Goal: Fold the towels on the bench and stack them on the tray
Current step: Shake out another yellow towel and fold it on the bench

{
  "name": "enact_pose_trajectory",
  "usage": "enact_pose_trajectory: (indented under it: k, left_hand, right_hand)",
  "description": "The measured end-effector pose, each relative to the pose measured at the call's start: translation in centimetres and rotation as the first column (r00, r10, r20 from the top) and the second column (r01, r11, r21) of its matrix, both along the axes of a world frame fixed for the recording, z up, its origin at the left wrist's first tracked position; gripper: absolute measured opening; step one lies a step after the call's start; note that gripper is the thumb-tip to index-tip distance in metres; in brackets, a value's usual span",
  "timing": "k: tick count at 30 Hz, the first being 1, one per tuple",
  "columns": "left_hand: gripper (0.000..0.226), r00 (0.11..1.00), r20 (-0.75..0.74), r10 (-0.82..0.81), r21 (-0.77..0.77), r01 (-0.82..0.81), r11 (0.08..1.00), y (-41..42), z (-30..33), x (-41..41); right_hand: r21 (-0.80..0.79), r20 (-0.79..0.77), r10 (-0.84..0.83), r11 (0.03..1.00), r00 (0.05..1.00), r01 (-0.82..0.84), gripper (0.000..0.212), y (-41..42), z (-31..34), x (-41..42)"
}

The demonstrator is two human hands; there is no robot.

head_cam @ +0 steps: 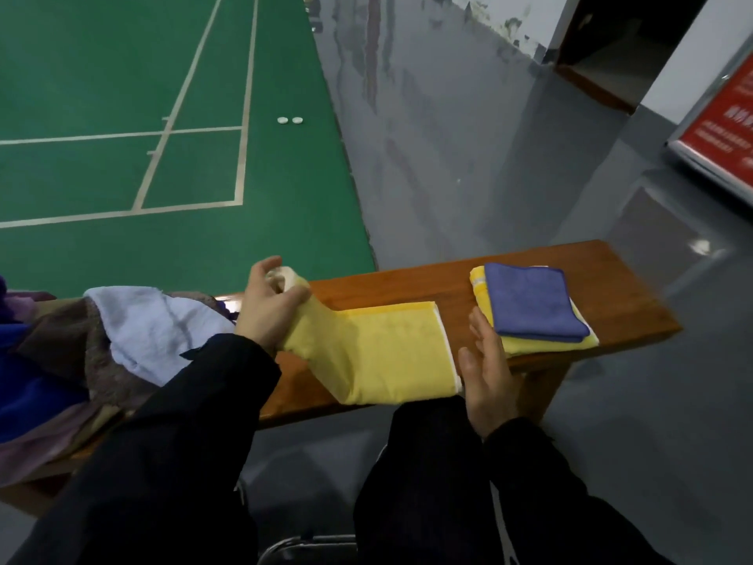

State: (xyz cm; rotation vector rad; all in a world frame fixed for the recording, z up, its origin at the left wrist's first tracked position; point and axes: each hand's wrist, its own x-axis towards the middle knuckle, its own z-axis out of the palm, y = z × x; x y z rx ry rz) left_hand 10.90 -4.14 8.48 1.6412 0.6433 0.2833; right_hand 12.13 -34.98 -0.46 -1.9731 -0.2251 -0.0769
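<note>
While your left hand (271, 303) grips one end of the yellow towel (379, 352), the rest of it lies flat across the wooden bench (407, 285)

Your left fingers are curled shut around the bunched, lifted end of that towel; your right hand (487, 373) is open with fingers spread, holding nothing, its fingertips just beside the towel's white-edged right end. To the right on the bench a folded blue towel (529, 303) sits on top of a folded yellow one (542, 344); you cannot tell whether a tray lies under them. A heap of unfolded towels (122, 332) sits at your left. The red sign (721, 128) at far right bears white writing too blurred to read
</note>
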Motion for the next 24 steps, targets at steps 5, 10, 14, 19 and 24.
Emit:
enact_pose_trajectory:
  k: [5,10,14,19,24]
  left_hand:
    - [0.069,0.947,-0.089,-0.308,0.344,0.319,0.883,-8.4,0.2,3.1]
    - [0.067,0.888,-0.213,-0.407,0.426,0.459,0.779,-16.3,-3.6,4.9]
    - [0.079,0.763,-0.358,-0.538,0.352,0.644,0.679,-17.7,-5.7,4.6]
    - [0.041,0.958,-0.045,-0.285,0.537,0.264,0.801,-13.0,-6.7,-0.2]
    - [0.112,0.942,-0.320,-0.101,0.110,0.143,0.984,-9.1,-9.4,-1.2]
  right_hand:
    - [0.081,0.040,-0.064,0.995,0.997,0.061,0.060,-2.0,0.1,-1.4]
    - [0.060,-0.013,-0.081,0.995,0.997,0.082,0.058,-3.1,0.1,-2.8]
    - [0.056,-0.055,-0.077,0.995,0.995,0.080,0.059,-3.6,-0.2,-2.9]
    - [-0.056,-0.014,-0.090,0.994,0.996,0.089,0.044,-2.1,-0.1,-0.9]
    - [-0.372,-0.287,-0.142,0.928,0.947,0.026,0.060,1.5,-0.6,1.9]
